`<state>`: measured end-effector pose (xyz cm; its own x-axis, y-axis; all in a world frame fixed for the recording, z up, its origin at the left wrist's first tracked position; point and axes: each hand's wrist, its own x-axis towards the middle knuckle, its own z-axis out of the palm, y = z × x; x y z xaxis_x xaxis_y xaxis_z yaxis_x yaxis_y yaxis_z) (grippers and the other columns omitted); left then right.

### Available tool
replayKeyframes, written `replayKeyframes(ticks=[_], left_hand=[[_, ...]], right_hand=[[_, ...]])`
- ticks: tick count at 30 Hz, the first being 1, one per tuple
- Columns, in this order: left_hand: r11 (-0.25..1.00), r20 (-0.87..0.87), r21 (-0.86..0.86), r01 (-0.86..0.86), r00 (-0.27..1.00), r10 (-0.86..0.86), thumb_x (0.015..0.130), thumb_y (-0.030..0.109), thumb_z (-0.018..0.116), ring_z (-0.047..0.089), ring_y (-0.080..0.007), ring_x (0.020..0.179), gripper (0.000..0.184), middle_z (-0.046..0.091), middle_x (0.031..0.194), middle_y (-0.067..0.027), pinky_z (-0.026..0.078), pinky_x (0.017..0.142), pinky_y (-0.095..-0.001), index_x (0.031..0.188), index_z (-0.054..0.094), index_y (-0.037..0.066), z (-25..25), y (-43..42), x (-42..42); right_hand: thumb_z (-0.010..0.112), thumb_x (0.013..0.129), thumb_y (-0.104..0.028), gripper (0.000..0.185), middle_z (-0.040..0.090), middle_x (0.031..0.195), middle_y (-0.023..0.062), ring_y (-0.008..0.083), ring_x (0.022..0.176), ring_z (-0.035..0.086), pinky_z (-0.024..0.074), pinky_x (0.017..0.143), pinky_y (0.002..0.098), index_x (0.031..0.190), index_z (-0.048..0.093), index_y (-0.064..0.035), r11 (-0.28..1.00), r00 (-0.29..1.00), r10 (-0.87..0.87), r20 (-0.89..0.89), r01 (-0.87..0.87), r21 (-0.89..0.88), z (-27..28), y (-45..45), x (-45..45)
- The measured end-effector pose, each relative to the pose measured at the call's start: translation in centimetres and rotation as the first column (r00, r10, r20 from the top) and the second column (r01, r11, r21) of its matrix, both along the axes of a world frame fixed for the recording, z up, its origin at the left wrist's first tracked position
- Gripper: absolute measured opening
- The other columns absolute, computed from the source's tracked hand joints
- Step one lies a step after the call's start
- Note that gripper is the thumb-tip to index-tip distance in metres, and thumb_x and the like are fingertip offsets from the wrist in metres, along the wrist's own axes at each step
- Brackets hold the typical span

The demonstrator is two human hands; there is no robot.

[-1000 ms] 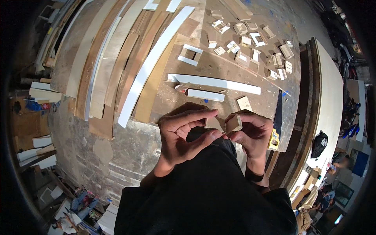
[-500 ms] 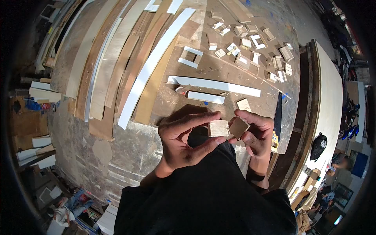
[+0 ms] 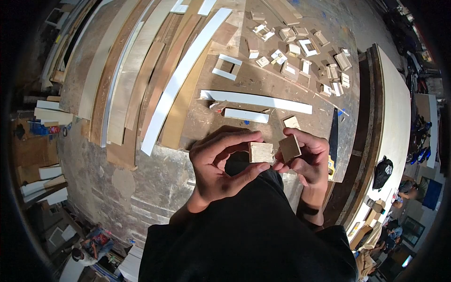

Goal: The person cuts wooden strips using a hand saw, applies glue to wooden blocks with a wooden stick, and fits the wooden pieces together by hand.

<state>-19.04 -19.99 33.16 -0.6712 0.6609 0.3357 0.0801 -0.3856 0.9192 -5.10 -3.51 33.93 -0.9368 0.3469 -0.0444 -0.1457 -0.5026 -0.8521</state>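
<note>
Between the thumb and fingers of my left hand is a small pale wooden block, its rough side facing up. My right hand pinches a small brown square wooden piece, which is tilted, just right of the block. A narrow gap separates the two pieces. Just beyond my right hand a light wood block lies on the worktable. A short white strip and a longer white strip lie beyond my hands.
Long boards and a long white strip cover the table's left side. Many small wooden pieces lie at the far right, with a square frame nearer. A handsaw rests by the right edge. People sit in both lower corners.
The block in my left hand has turned to show its rough side. The brown piece in my right hand has turned its flat face up and moved slightly away from the block.
</note>
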Motion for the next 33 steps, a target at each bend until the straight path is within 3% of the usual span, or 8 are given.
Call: replayKeyframes(ticks=[2, 4, 7, 16, 23, 25, 28, 33], left_hand=[[1.0, 0.023, 0.0, -0.003, 1.0, 0.003, 0.076, 0.004, 0.083, 0.07, -0.0216, 0.099, 0.048, 0.067, 0.11, -0.0189, 0.061, 0.083, -0.0302, 0.119, 0.064, -0.007, 0.0, 0.0, 0.2], [1.0, 0.082, 0.01, 0.001, 0.997, -0.002, 0.077, 0.004, 0.083, 0.07, -0.0204, 0.1, 0.051, 0.067, 0.111, -0.0191, 0.061, 0.084, -0.0299, 0.122, 0.062, -0.007, -0.2, 0.1, 0.3], [1.0, 0.086, -0.007, 0.026, 0.996, -0.026, 0.077, 0.003, 0.082, 0.069, -0.0194, 0.1, 0.052, 0.067, 0.112, -0.0189, 0.06, 0.085, -0.029, 0.123, 0.061, -0.007, -0.1, 0.1, 0.4], [0.998, 0.043, -0.024, 0.05, 0.998, -0.049, 0.078, 0.001, 0.082, 0.069, -0.0197, 0.1, 0.044, 0.067, 0.111, -0.0183, 0.061, 0.081, -0.0281, 0.118, 0.065, -0.006, -0.2, 0.3, 0.4], [0.999, 0.019, -0.03, 0.046, 0.999, -0.045, 0.078, 0.002, 0.081, 0.069, -0.0183, 0.096, 0.044, 0.067, 0.11, -0.0177, 0.062, 0.078, -0.0267, 0.118, 0.066, -0.005, -0.3, 0.6, 0.5], [0.995, 0.036, -0.063, 0.083, 0.996, -0.081, 0.079, -0.001, 0.079, 0.064, -0.0145, 0.098, 0.048, 0.065, 0.113, -0.016, 0.054, 0.083, -0.0236, 0.123, 0.062, -0.006, -0.2, 0.4, 0.6], [0.998, 0.022, -0.058, 0.037, 0.999, -0.035, 0.079, 0.002, 0.081, 0.067, -0.0148, 0.09, 0.045, 0.068, 0.11, -0.016, 0.061, 0.077, -0.0264, 0.121, 0.065, -0.004, 0.0, 0.8, 0.7], [0.999, -0.019, -0.05, -0.012, 1.0, 0.011, 0.079, 0.003, 0.081, 0.065, -0.0129, 0.088, 0.048, 0.068, 0.109, -0.0145, 0.061, 0.077, -0.0258, 0.124, 0.064, -0.004, -0.7, 1.3, 0.9]], right_hand=[[0.078, 0.083, -0.01, 0.051, 0.069, 0.104, 0.0251, 0.0302, 0.087, 0.073, 0.0645, 0.074, 0.037, 0.126, 0.058, 0.01, 0.996, 0.998, -0.021, 0.06, 0.015, 0.09, 0.0, -0.1, 0.1], [0.083, 0.075, -0.004, 0.054, 0.067, 0.112, 0.0222, 0.0289, 0.098, 0.071, 0.0638, 0.079, 0.0359, 0.124, 0.062, 0.0071, 0.892, 0.987, -0.15, -0.059, 0.161, 0.422, -0.1, -0.5, -0.1], [0.084, 0.074, -0.003, 0.052, 0.066, 0.116, 0.0183, 0.0275, 0.108, 0.067, 0.0637, 0.08, 0.0339, 0.121, 0.065, 0.0052, 0.852, 0.986, -0.169, -0.011, 0.152, 0.501, 1.7, -0.9, -0.3], [0.087, 0.069, -0.004, 0.057, 0.066, 0.112, 0.0156, 0.0168, 0.095, 0.063, 0.0636, 0.078, 0.0314, 0.121, 0.066, 0.0048, 0.848, 0.977, -0.21, 0.043, 0.16, 0.505, 1.4, -1.0, -0.1], [0.087, 0.069, -0.001, 0.057, 0.068, 0.109, 0.0164, 0.0183, 0.097, 0.066, 0.063, 0.079, 0.0311, 0.121, 0.066, 0.006, 0.852, 0.978, -0.202, 0.056, 0.147, 0.502, 1.5, -1.1, -0.3], [0.085, 0.07, 0.002, 0.055, 0.068, 0.11, 0.0174, 0.0203, 0.098, 0.068, 0.0627, 0.08, 0.0315, 0.121, 0.065, 0.0073, 0.872, 0.976, -0.206, 0.07, 0.151, 0.465, 1.4, -1.1, -0.2], [0.083, 0.071, 0.006, 0.052, 0.068, 0.111, 0.0188, 0.0215, 0.099, 0.068, 0.0626, 0.081, 0.0318, 0.12, 0.064, 0.0087, 0.893, 0.977, -0.211, 0.039, 0.177, 0.413, 0.9, -1.2, -0.2], [0.082, 0.071, 0.009, 0.05, 0.069, 0.107, 0.019, 0.021, 0.095, 0.069, 0.0625, 0.08, 0.0318, 0.118, 0.064, 0.0092, 0.888, 0.967, -0.253, -0.029, 0.244, 0.389, -0.2, -1.4, -0.5]])
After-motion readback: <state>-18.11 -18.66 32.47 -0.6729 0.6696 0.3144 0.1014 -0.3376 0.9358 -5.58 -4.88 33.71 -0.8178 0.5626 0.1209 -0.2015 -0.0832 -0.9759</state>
